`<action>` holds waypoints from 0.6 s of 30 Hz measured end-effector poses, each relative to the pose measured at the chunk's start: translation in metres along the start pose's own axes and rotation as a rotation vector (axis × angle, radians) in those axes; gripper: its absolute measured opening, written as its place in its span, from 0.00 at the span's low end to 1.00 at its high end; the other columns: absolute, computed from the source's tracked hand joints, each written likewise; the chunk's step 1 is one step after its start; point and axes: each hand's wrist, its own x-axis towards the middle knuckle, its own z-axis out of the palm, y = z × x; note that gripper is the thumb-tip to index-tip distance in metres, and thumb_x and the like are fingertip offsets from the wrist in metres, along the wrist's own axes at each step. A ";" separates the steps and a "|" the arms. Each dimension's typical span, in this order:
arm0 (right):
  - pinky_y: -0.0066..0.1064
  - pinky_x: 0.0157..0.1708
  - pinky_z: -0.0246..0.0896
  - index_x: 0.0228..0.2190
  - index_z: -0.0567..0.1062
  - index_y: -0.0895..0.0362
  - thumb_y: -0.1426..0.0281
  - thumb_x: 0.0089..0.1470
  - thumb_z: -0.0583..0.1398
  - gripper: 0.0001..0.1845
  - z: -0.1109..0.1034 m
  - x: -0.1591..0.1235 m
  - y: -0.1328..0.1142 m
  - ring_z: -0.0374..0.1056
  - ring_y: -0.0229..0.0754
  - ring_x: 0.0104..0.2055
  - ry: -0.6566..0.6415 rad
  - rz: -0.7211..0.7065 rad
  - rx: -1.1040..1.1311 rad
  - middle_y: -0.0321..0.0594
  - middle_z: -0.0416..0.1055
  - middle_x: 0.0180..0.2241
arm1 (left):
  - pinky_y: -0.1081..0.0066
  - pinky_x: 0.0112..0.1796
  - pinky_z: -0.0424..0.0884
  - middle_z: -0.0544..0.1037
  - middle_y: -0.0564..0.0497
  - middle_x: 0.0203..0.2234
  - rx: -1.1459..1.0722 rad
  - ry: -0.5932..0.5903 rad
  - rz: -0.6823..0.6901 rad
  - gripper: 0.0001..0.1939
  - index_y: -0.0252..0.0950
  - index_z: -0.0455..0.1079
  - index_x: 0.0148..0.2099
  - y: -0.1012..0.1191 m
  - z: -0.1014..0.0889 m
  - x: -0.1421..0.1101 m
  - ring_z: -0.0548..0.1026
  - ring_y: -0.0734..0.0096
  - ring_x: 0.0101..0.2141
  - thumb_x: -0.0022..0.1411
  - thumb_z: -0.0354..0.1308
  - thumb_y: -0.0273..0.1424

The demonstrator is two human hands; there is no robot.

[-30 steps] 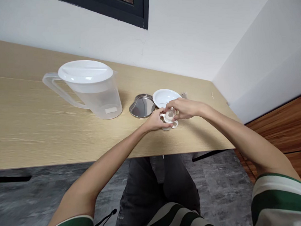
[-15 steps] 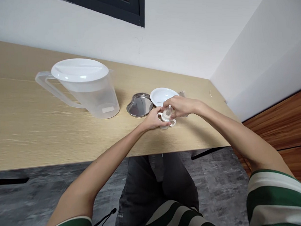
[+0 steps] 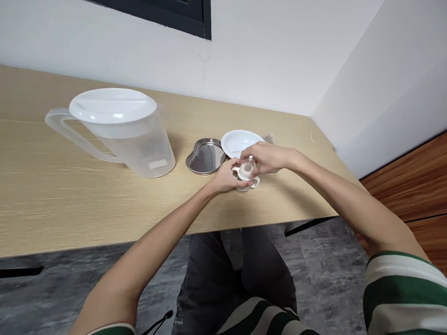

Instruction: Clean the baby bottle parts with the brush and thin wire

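Observation:
Near the table's front edge, I hold a small two-handled baby bottle [image 3: 245, 176] with a white collar, looped handles and a clear domed top. My left hand [image 3: 225, 177] is closed around its side at the collar and left handle. From above and the right, the curled fingers of my right hand [image 3: 266, 157] grip the clear top. My fingers cover part of the bottle, and only a little of its clear body shows below. Whether the top is loose or fixed, I cannot tell.
Behind my hands are a white bowl [image 3: 240, 138] and a kidney-shaped steel tray [image 3: 206, 158]. A large translucent pitcher [image 3: 142, 148] with a white lid stands to the left. Something small and clear [image 3: 268, 138] lies partly hidden behind my right hand. A wall borders the table's back.
The view has shifted slightly, moving the table items a little left in the picture. Both hands keep their hold on the bottle, with hardly any visible finger movement.

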 end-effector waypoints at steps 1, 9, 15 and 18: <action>0.30 0.34 0.54 0.46 0.78 0.57 0.68 0.45 0.70 0.24 0.000 0.000 0.000 0.71 0.44 0.39 0.003 -0.001 0.002 0.42 0.79 0.38 | 0.65 0.41 0.72 0.79 0.46 0.40 -0.001 0.002 0.002 0.34 0.32 0.70 0.46 0.000 0.000 0.000 0.77 0.61 0.39 0.40 0.76 0.41; 0.29 0.35 0.54 0.46 0.78 0.56 0.69 0.45 0.71 0.24 0.002 -0.001 0.001 0.71 0.45 0.40 0.020 0.002 0.024 0.42 0.79 0.38 | 0.66 0.39 0.72 0.79 0.46 0.39 -0.001 0.012 -0.004 0.34 0.32 0.70 0.46 -0.003 0.000 0.000 0.76 0.62 0.39 0.39 0.76 0.40; 0.29 0.36 0.55 0.45 0.78 0.57 0.69 0.44 0.71 0.24 0.001 -0.002 0.000 0.71 0.45 0.41 0.034 -0.004 0.017 0.42 0.79 0.39 | 0.66 0.39 0.72 0.78 0.47 0.39 0.017 0.021 0.005 0.34 0.32 0.69 0.46 -0.004 0.001 0.001 0.76 0.62 0.39 0.38 0.76 0.41; 0.29 0.36 0.56 0.46 0.79 0.57 0.68 0.44 0.71 0.24 0.001 -0.001 0.000 0.71 0.45 0.40 0.035 -0.003 0.018 0.42 0.79 0.38 | 0.67 0.39 0.71 0.78 0.47 0.39 0.008 0.021 0.003 0.34 0.32 0.69 0.46 -0.005 0.001 0.001 0.75 0.63 0.38 0.38 0.76 0.41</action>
